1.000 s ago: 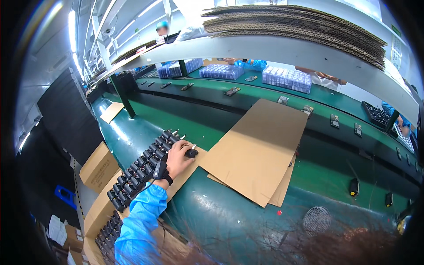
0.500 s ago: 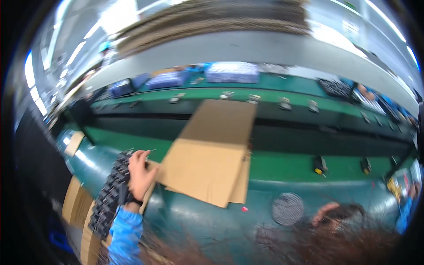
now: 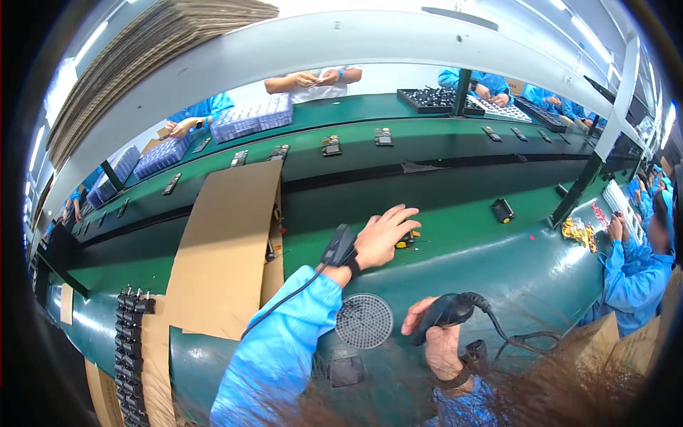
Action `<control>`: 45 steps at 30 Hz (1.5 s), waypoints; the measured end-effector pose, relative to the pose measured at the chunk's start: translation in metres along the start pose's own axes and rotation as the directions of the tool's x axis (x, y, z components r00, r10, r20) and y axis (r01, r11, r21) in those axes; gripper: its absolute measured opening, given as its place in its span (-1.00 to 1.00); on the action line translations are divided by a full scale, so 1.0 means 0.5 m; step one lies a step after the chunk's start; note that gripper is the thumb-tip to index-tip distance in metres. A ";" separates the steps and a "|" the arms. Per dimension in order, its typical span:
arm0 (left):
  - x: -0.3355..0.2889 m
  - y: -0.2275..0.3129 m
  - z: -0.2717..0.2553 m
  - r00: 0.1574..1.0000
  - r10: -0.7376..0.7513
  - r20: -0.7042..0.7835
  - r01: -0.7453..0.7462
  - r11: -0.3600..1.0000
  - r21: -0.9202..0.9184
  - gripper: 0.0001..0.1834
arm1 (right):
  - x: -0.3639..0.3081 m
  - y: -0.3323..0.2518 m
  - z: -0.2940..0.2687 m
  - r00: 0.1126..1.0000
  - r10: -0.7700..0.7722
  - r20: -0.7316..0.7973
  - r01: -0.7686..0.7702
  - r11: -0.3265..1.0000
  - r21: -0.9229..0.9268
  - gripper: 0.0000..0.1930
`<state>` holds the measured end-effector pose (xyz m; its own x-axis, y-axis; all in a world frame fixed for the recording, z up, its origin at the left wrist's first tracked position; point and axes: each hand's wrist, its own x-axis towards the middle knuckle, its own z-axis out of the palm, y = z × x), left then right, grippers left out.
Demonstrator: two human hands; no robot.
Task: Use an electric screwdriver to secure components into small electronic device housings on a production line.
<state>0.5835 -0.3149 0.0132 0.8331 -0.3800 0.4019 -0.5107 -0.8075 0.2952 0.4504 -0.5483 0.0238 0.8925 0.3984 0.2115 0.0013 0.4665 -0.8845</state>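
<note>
My left hand (image 3: 384, 238) reaches over the green belt with its fingers apart. Just under its fingertips lies a small black and yellow device (image 3: 407, 240), partly covered by them. A black wristband carrying a black box (image 3: 339, 245) and a cord sits on that wrist. Lower right, my right hand (image 3: 442, 350) is closed around a black corded hand tool (image 3: 448, 313); its exact kind is unclear. The tool's thick cable trails off to the right. Between my arms is a round perforated grey disc (image 3: 363, 321) on the green table.
Flat cardboard sheets (image 3: 220, 245) lie across the belt and table at left, beside a row of black adapter-like units (image 3: 129, 356). Another black device (image 3: 503, 210) rides the belt at right. A metal post (image 3: 590, 174) and yellow parts (image 3: 580, 231) stand near a co-worker in blue (image 3: 633, 274).
My view has swung right and steadied. My left hand has left the row of black units and moved right, over the black and yellow device. The tool in my right hand now shows clearly.
</note>
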 end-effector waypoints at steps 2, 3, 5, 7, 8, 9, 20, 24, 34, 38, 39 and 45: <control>0.023 -0.008 0.017 0.993 -0.021 0.120 0.007 0.993 0.114 -0.32 | -0.001 0.005 -0.013 0.999 0.020 0.050 -0.022 0.999 0.039 -0.35; 0.017 -0.020 0.012 0.973 -0.080 0.219 0.051 0.989 0.138 -0.34 | 0.000 0.003 -0.013 0.998 0.023 0.050 -0.025 0.999 0.041 -0.35; 0.009 -0.035 0.008 0.994 -0.017 0.110 0.000 0.988 0.152 -0.48 | 0.004 0.002 -0.014 1.000 0.009 0.029 -0.010 0.999 0.037 -0.36; -0.040 -0.036 -0.028 0.991 -0.112 0.076 0.088 0.960 0.267 -0.45 | 0.011 0.003 -0.006 1.000 0.007 0.020 -0.007 1.000 0.012 -0.36; -0.061 -0.027 -0.054 0.987 -0.146 0.074 0.122 0.957 0.264 -0.46 | 0.012 0.002 -0.010 1.000 0.004 0.006 -0.004 1.000 -0.026 -0.36; -0.080 -0.010 -0.088 0.981 -0.181 0.073 0.157 0.954 0.256 -0.46 | 0.015 -0.005 -0.015 1.000 0.029 0.004 -0.028 0.999 -0.024 -0.36; -0.449 0.338 -0.204 0.934 -0.313 0.174 0.306 0.950 0.067 -0.32 | 0.009 0.005 0.003 0.992 -0.083 -0.091 0.072 0.991 -0.112 -0.32; -0.467 0.350 -0.164 0.946 -0.300 0.120 0.296 0.954 0.054 -0.37 | -0.002 0.005 0.002 0.991 -0.097 -0.096 0.082 0.985 -0.151 -0.29; -0.470 0.341 -0.154 0.973 -0.211 0.094 0.209 0.978 0.026 -0.38 | 0.003 -0.005 0.036 0.991 -0.088 -0.106 0.072 0.987 -0.146 -0.18; -0.470 0.338 -0.151 0.978 -0.199 0.068 0.198 0.980 0.029 -0.36 | 0.007 -0.014 0.051 0.994 -0.089 -0.062 0.080 0.988 -0.132 -0.16; -0.470 0.338 -0.151 0.977 -0.205 0.053 0.205 0.979 0.016 -0.36 | 0.009 -0.021 0.061 0.994 -0.084 -0.063 0.075 0.987 -0.140 -0.16; -0.477 0.339 -0.135 0.973 -0.208 0.105 0.210 0.978 -0.008 -0.35 | 0.017 -0.030 0.087 0.990 -0.142 0.002 0.141 0.975 -0.169 -0.21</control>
<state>0.2836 -0.3307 0.0260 0.9386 -0.2490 0.2389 -0.3264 -0.8654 0.3802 0.4384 -0.5176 0.0568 0.8825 0.3293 0.3359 0.2031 0.3773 -0.9036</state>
